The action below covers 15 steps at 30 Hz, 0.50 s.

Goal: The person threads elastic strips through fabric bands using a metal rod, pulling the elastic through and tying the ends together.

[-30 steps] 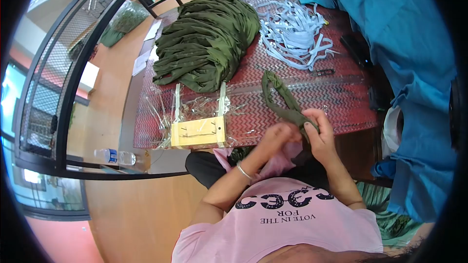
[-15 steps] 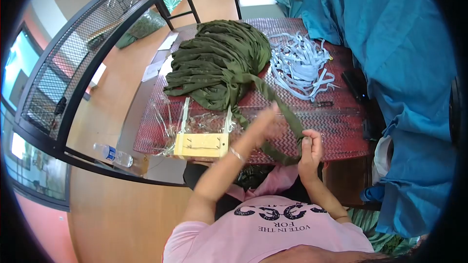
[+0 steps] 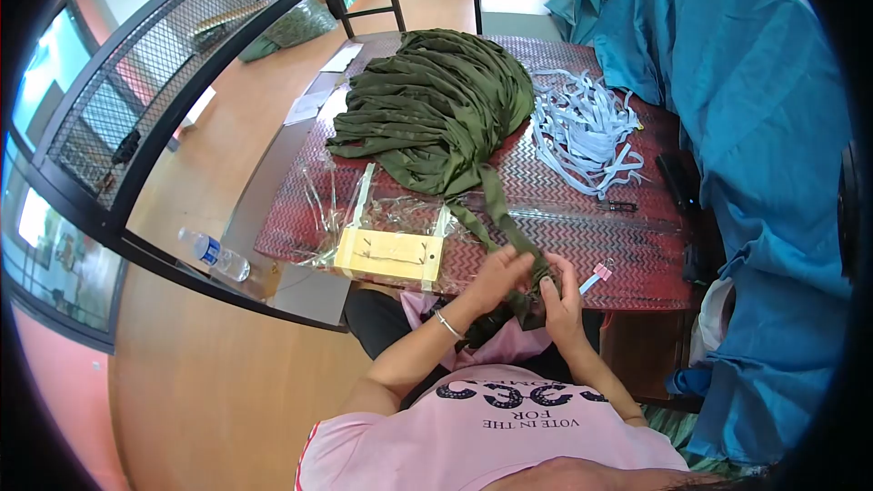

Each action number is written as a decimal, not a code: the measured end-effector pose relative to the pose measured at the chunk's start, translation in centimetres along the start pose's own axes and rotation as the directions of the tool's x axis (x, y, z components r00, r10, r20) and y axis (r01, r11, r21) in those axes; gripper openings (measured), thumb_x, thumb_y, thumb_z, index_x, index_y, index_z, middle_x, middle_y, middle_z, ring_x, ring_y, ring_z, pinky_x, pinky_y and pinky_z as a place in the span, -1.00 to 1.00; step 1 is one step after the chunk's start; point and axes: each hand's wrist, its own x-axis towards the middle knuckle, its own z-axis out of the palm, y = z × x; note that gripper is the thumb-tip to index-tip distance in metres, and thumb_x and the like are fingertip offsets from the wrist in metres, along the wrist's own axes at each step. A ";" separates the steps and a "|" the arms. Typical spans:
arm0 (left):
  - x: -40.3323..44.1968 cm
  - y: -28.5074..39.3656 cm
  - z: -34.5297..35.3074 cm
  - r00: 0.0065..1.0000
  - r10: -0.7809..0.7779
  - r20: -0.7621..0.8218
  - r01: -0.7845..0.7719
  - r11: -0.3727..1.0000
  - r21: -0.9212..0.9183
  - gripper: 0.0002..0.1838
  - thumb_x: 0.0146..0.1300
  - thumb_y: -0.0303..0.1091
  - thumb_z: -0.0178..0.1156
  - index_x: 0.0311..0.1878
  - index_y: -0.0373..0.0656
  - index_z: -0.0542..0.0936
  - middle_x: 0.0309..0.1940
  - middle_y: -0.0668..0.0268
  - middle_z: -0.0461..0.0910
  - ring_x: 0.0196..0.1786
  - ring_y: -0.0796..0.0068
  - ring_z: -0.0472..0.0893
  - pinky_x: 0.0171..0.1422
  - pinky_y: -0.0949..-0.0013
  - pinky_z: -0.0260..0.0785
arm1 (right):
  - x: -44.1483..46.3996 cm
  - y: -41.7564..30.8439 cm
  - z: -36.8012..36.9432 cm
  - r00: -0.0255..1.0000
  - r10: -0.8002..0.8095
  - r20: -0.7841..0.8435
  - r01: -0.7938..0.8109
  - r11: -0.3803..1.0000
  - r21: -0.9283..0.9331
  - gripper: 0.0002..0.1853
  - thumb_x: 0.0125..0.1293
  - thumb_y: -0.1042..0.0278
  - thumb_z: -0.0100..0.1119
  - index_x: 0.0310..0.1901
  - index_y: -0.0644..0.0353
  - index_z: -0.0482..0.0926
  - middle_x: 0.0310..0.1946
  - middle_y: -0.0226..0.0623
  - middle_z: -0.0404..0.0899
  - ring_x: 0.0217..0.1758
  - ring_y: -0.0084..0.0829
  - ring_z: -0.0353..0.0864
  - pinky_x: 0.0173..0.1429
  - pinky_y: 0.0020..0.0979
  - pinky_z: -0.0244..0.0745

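Both hands meet at the table's front edge around a dark green fabric strip (image 3: 505, 214), which runs up to a large green gathered fabric bundle (image 3: 432, 105). My left hand (image 3: 498, 277), with a bracelet at its wrist, has its fingers closed on the strip. My right hand (image 3: 562, 298) pinches a bunched part of the same fabric beside it. Left of my hands lies a yellow block (image 3: 389, 256) with metal pins, held by pale tape. A pink clip (image 3: 603, 271) with a light strip lies just right of my right hand.
Light blue strips (image 3: 582, 132) lie in a tangle at the table's back right, near a black case (image 3: 675, 180). Blue cloth (image 3: 755, 127) hangs at the right. A black mesh rack (image 3: 173, 100) and a water bottle (image 3: 216, 255) are at the left.
My left hand has come back from reaching over the table to beside my right hand. The fabric loop has been drawn together between them. The view has shifted, and the pink clip now shows.
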 end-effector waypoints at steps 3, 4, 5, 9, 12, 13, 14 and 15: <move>-1.0 -0.4 1.5 0.968 -0.222 0.113 0.229 0.972 -0.047 -0.79 0.37 -0.24 0.06 -0.13 -0.19 0.50 -0.40 0.40 0.56 -0.41 0.63 0.56 -0.33 0.58 0.43 | 0.2 1.5 -1.1 0.999 0.035 0.028 -0.035 0.999 0.011 -0.82 0.37 0.41 -0.12 -0.11 0.30 0.42 -0.35 -0.42 0.42 -0.29 -0.65 0.34 -0.18 -0.58 0.29; -1.2 0.8 2.0 0.971 -0.236 0.025 0.237 0.971 -0.025 -0.84 0.36 -0.28 0.07 -0.16 -0.18 0.50 -0.40 0.41 0.56 -0.42 0.64 0.56 -0.32 0.59 0.43 | 0.2 1.0 -1.2 1.000 0.016 0.008 -0.015 1.000 -0.023 -0.83 0.36 0.42 -0.12 -0.13 0.30 0.42 -0.37 -0.43 0.40 -0.31 -0.66 0.32 -0.21 -0.57 0.28; -0.7 1.0 1.5 0.985 -0.171 -0.033 0.164 0.974 -0.154 -0.84 0.35 -0.29 0.08 -0.16 -0.18 0.50 -0.43 0.41 0.55 -0.44 0.64 0.55 -0.35 0.59 0.43 | 0.2 0.7 -1.3 1.000 -0.004 -0.013 0.004 0.998 -0.057 -0.84 0.36 0.42 -0.12 -0.15 0.29 0.42 -0.39 -0.45 0.38 -0.33 -0.66 0.30 -0.23 -0.56 0.27; 0.2 0.7 1.4 0.984 -0.137 -0.112 0.083 0.917 -0.389 -0.86 0.33 -0.31 0.12 -0.23 -0.18 0.50 -0.49 0.42 0.52 -0.49 0.65 0.53 -0.42 0.60 0.39 | -0.1 0.9 -0.7 0.999 -0.032 -0.024 0.027 0.984 -0.179 -0.86 0.34 0.34 -0.07 -0.28 0.24 0.36 -0.49 -0.48 0.26 -0.42 -0.64 0.21 -0.33 -0.53 0.20; -0.5 -0.3 3.5 0.963 -0.266 -0.036 0.226 0.877 -0.425 -0.86 0.32 -0.29 0.13 -0.26 -0.14 0.49 -0.50 0.43 0.51 -0.52 0.65 0.49 -0.45 0.57 0.36 | 1.1 2.1 -0.7 0.998 -0.042 -0.037 0.040 0.998 -0.058 -0.81 0.36 0.26 -0.05 -0.22 0.23 0.33 -0.38 -0.42 0.29 -0.32 -0.61 0.24 -0.24 -0.50 0.23; 0.0 -0.1 3.1 0.971 -0.229 -0.064 0.184 0.892 -0.413 -0.86 0.33 -0.27 0.13 -0.26 -0.13 0.48 -0.49 0.44 0.51 -0.51 0.65 0.49 -0.43 0.57 0.36 | 1.6 2.2 -0.7 0.996 -0.077 -0.052 0.075 0.996 -0.046 -0.80 0.37 0.25 -0.05 -0.18 0.23 0.34 -0.34 -0.41 0.30 -0.29 -0.61 0.24 -0.22 -0.49 0.24; 0.6 0.3 2.1 0.976 -0.202 -0.088 0.151 0.904 -0.400 -0.85 0.33 -0.26 0.13 -0.26 -0.11 0.47 -0.48 0.46 0.50 -0.50 0.65 0.48 -0.42 0.56 0.35 | 2.0 1.8 -0.8 0.993 -0.087 -0.075 0.086 0.996 -0.025 -0.76 0.39 0.22 -0.06 -0.11 0.23 0.34 -0.29 -0.41 0.31 -0.25 -0.62 0.26 -0.18 -0.51 0.23; 1.2 0.6 1.2 0.978 -0.178 -0.107 0.124 0.914 -0.386 -0.85 0.33 -0.24 0.13 -0.26 -0.10 0.46 -0.47 0.47 0.49 -0.49 0.65 0.47 -0.40 0.55 0.35 | 2.3 1.2 -0.9 0.990 -0.094 -0.102 0.094 0.996 -0.006 -0.72 0.41 0.19 -0.07 -0.04 0.24 0.34 -0.24 -0.40 0.33 -0.21 -0.63 0.27 -0.14 -0.53 0.23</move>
